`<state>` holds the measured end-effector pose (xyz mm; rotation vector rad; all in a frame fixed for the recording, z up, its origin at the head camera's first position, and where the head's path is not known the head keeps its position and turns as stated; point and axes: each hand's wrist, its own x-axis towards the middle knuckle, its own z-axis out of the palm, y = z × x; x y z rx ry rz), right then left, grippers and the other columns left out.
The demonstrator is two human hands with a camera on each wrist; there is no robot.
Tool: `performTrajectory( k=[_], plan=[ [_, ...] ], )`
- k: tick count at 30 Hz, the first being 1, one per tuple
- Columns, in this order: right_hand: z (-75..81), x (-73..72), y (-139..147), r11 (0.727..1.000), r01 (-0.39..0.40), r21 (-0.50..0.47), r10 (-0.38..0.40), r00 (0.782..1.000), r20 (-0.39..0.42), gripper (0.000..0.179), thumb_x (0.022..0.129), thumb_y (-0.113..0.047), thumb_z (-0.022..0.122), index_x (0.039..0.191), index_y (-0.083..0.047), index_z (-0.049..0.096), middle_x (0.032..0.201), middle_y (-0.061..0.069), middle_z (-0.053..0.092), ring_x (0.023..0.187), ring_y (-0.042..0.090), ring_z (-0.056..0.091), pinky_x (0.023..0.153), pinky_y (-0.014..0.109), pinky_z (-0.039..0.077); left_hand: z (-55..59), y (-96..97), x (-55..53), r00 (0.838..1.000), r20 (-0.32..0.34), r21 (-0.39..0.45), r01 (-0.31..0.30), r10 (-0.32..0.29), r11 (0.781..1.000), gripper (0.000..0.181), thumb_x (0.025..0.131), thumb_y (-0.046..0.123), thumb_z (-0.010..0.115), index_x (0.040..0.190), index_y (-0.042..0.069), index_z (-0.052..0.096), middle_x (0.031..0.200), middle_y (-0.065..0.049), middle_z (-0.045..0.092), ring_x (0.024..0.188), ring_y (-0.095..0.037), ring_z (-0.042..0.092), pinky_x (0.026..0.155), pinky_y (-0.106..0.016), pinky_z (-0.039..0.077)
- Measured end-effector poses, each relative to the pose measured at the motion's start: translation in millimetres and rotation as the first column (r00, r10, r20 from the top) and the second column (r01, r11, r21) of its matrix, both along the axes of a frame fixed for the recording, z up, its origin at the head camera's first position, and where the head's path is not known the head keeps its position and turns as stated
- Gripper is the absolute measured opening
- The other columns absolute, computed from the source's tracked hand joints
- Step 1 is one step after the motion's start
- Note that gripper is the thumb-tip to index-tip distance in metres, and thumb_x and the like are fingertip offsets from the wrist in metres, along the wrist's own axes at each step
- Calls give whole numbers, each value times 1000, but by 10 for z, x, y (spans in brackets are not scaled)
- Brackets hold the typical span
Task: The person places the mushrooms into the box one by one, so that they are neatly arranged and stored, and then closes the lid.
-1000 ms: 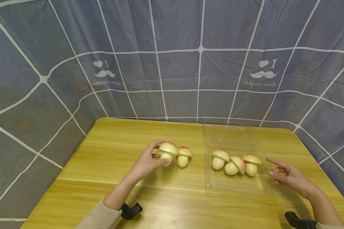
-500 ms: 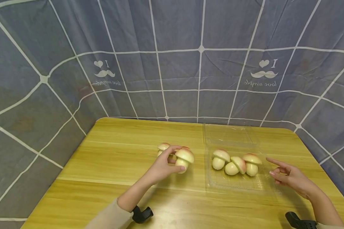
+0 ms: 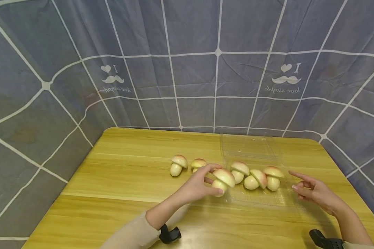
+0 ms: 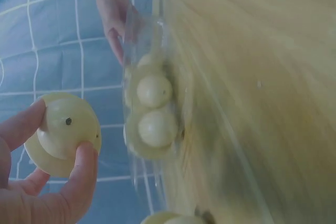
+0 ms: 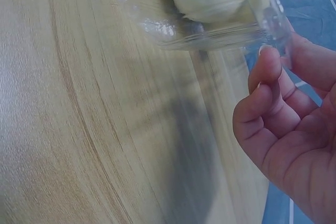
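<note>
Filling the foreground: beige sleeves (image 3: 134, 231), each with a black wrist mount (image 3: 169, 234), above a yellow wood-grain table (image 3: 112, 186). Right hand (image 3: 316, 193): one, index finger extended, others curled, at the right wall of a clear container (image 3: 255, 200); whether it grips the plastic cannot be told. Left hand (image 3: 199, 186): one, thumb and fingers pinching a cream mushroom-shaped piece (image 3: 225, 178) with a pink-tinged cap, raised at the container's left side. Contents of container: three like pieces in a row, left one (image 3: 240, 168) upright, middle one (image 3: 255, 180) tipped sideways, right one (image 3: 273, 176) upright. Loose stock, left of container: two more, outer one (image 3: 177, 165) and inner one (image 3: 198, 162), the latter partly hidden by the left hand. Beyond: container lid (image 3: 248, 145), open. Backdrop: blue-grey curtain (image 3: 193, 76), white grid, heart-and-moustache prints.
</note>
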<state>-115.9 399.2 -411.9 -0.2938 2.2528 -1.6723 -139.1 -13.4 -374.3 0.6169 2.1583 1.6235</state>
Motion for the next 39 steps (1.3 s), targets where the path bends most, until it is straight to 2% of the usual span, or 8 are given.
performTrajectory(
  k=[6, 12, 20, 25, 32, 39],
  plan=[
    [19, -16, 7, 1000, -14, -16, 14, 1000, 5, 56, 96, -3, 49, 135, -43, 41, 88, 3, 59, 70, 8, 57, 64, 28, 52, -7, 140, 4, 999, -12, 6, 49, -48, 999, 63, 79, 22, 76, 135, 19, 46, 127, -5, 44, 100, -20, 55, 70, -26, 51],
    [14, -20, 11, 1000, -6, -18, 6, 1000, 5, 56, 96, -2, 49, 134, -43, 42, 87, 3, 59, 70, 8, 57, 64, 28, 53, -35, 322, 20, 997, 0, -2, 71, -71, 997, 61, 78, 21, 77, 132, 21, 48, 125, -2, 44, 97, -15, 55, 69, -23, 50],
    [-1, -7, 14, 1000, -6, -25, 6, 1000, 2, 56, 96, -2, 49, 133, -44, 43, 88, 3, 60, 70, 8, 57, 65, 28, 53, -48, 584, 33, 991, -45, -17, 124, -124, 992, 60, 78, 19, 77, 131, 19, 50, 117, 1, 46, 94, -9, 56, 75, -19, 47],
    [-17, -9, 13, 1000, -2, -17, 2, 1000, 3, 57, 96, -2, 49, 133, -44, 42, 87, 3, 59, 69, 8, 57, 64, 28, 52, -85, 726, 17, 989, -46, -51, 138, -141, 989, 62, 78, 20, 77, 133, 17, 49, 120, 0, 46, 94, -9, 56, 72, -18, 48],
    [-23, -8, 31, 1000, -11, -19, 11, 1000, -3, 57, 96, -1, 48, 134, -44, 41, 88, 3, 59, 69, 8, 56, 63, 28, 52, -98, 888, -7, 987, -60, -95, 143, -149, 985, 62, 78, 23, 77, 133, 21, 49, 122, 2, 48, 88, -4, 55, 66, -18, 48],
    [-29, -8, 23, 1000, -7, -21, 6, 1000, -7, 57, 96, -1, 48, 134, -44, 42, 88, 3, 60, 70, 9, 57, 64, 28, 53, -142, 989, -24, 987, 6, -111, 159, -160, 981, 61, 79, 22, 76, 134, 20, 48, 126, 3, 48, 84, -2, 56, 66, -18, 47]
  ],
)
